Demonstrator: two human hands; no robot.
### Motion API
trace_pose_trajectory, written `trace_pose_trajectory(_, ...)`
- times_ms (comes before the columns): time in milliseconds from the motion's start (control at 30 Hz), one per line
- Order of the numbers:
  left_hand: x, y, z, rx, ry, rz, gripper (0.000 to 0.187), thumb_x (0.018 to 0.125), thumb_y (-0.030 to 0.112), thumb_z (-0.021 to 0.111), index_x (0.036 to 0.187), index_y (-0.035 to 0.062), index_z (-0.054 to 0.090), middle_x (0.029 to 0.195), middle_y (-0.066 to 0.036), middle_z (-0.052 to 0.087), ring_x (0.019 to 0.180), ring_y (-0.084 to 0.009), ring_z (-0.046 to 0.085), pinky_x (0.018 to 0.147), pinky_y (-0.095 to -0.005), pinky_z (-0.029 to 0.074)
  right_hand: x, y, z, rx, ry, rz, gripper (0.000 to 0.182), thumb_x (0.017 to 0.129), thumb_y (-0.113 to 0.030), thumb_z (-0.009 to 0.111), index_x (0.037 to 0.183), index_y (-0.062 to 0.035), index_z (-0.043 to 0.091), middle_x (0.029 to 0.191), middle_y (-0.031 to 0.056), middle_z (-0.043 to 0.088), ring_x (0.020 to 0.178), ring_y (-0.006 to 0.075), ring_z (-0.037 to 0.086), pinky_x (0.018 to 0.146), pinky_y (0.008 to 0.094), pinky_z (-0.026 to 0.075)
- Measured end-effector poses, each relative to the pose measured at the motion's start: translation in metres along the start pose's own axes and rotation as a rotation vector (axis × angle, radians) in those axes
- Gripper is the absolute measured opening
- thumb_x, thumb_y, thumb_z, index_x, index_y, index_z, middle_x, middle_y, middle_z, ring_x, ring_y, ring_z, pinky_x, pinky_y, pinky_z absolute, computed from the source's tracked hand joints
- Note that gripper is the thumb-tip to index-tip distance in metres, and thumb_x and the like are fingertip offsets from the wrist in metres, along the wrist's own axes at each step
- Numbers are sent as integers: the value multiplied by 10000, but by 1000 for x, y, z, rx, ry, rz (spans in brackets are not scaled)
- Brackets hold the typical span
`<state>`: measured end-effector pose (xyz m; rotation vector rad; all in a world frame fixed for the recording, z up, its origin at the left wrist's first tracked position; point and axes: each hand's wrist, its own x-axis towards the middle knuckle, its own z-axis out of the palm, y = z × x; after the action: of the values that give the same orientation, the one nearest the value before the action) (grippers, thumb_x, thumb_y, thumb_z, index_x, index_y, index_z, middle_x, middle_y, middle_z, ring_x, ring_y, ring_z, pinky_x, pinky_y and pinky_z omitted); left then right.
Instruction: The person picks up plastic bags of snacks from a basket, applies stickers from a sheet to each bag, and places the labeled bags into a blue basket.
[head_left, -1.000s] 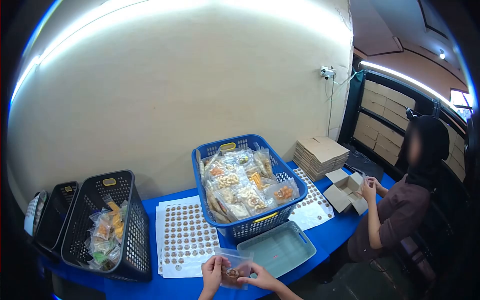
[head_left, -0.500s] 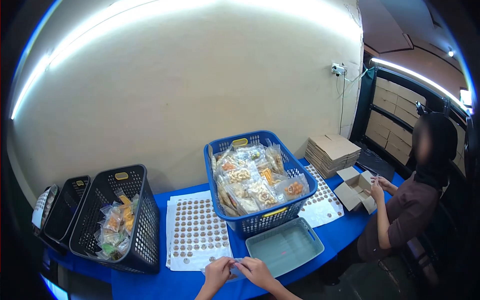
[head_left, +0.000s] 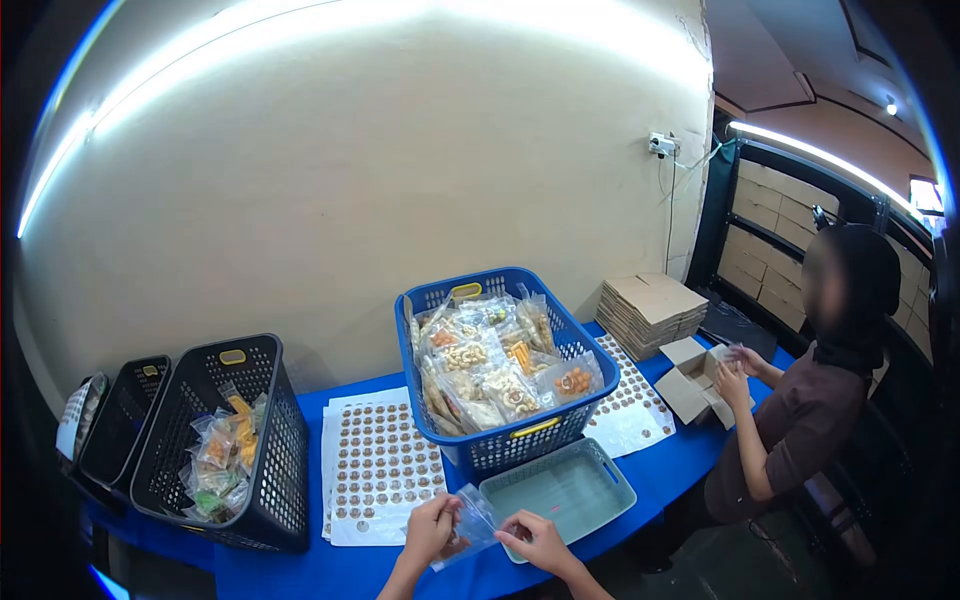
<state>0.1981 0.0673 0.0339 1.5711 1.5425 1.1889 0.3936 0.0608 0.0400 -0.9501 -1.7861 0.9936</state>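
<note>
A clear plastic bag with something brownish low inside is held over the table's front edge. My left hand is closed on the bag's left side. At its right edge, my right hand is closed, thumb and fingers pinching the bag's edge. White sheets of round brown stickers lie just beyond my left hand. Right behind my right hand is a shallow grey-green tray, with a small pink mark on its bottom. A blue basket full of bagged snacks stands behind the tray.
Dark baskets stand at the left, the nearest holding snack packets. At the right are another sticker sheet, stacked flat cartons and an open carton. A co-worker there holds a small clear packet.
My hands have moved apart, and the bag between them now shows upright and more fully. The view has shifted slightly. The co-worker's hands have moved over the open carton.
</note>
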Motion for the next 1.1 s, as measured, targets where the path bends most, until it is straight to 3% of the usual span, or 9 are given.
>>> trace_pose_trajectory(100, -2, -16, 16, -73, -38, 53, 150, 843, 139, 508, 863, 22, 599, 666, -85, 592, 608, -166, 583, 596, -270, 464, -8, 15, -3, 74, -53, 148, 151, 757, -140, 649, 744, 1, 595, 639, -7, 536, 542, 30, 439, 491, 185, 355)
trace_pose_trajectory(233, -9, -16, 43, 387, 354, 446, 225, 783, 137, 584, 964, 11, 540, 904, -138, 540, 818, -230, 531, 734, -310, 431, -12, 32, 8, 89, 83, 220, 159, 761, -147, 643, 738, 3, 598, 620, -3, 528, 532, 35, 440, 484, 196, 354)
trace_pose_trajectory(300, -33, -21, 52, 197, 68, 323, 502, 712, 169, 664, 1130, 20, 428, 1169, -175, 405, 1107, -309, 402, 917, -357, 343, -10, 38, 12, 4, 102, 256, 177, 755, -161, 640, 744, 10, 595, 626, 48, 543, 516, 80, 480, 488, 233, 387)
trace_pose_trajectory(367, -45, -16, 64, 103, -39, 278, 511, 697, 147, 675, 1125, 14, 430, 1150, -175, 421, 1116, -302, 406, 914, -359, 348, -6, 36, 17, -76, 149, 137, 189, 750, -173, 641, 741, 9, 593, 643, 71, 556, 514, 126, 510, 489, 259, 398)
trace_pose_trajectory(500, -41, -6, 62, 3, 65, 202, 351, 723, 76, 633, 1042, -6, 511, 1026, -161, 547, 967, -269, 543, 819, -327, 426, 3, 28, 25, -177, 134, 77, 220, 738, -200, 648, 716, 9, 582, 668, 103, 566, 530, 207, 549, 500, 295, 421)
trace_pose_trajectory(667, -33, -5, 47, -27, 86, 163, 89, 788, 32, 562, 854, 12, 619, 793, -106, 625, 727, -193, 617, 620, -265, 484, 13, 0, 14, -218, 138, 160, 239, 696, -200, 700, 698, 1, 570, 649, 72, 551, 531, 150, 532, 485, 262, 405)
trace_pose_trajectory(767, -32, -10, 44, -127, 63, 81, 89, 791, 43, 562, 848, 6, 620, 747, -102, 627, 696, -178, 620, 597, -264, 480, 23, -18, 1, -538, 305, -256, 238, 717, -222, 679, 734, -14, 566, 673, 69, 552, 579, 197, 548, 505, 290, 410)
trace_pose_trajectory(867, -30, -13, 45, -101, 29, 134, 98, 791, 62, 567, 852, 7, 620, 740, -114, 626, 658, -173, 614, 587, -261, 469, 17, -6, -2, -620, 35, -327, 222, 752, -220, 640, 765, -16, 552, 693, 87, 546, 630, 254, 555, 533, 330, 417)
trace_pose_trajectory(1100, -24, -1, 28, -87, 263, 71, 92, 775, 81, 590, 771, -7, 616, 695, -99, 613, 609, -151, 589, 550, -270, 451, 15, -20, 17, -250, -55, -82, 186, 790, -175, 577, 739, -18, 490, 677, 125, 512, 625, 321, 539, 550, 389, 420)
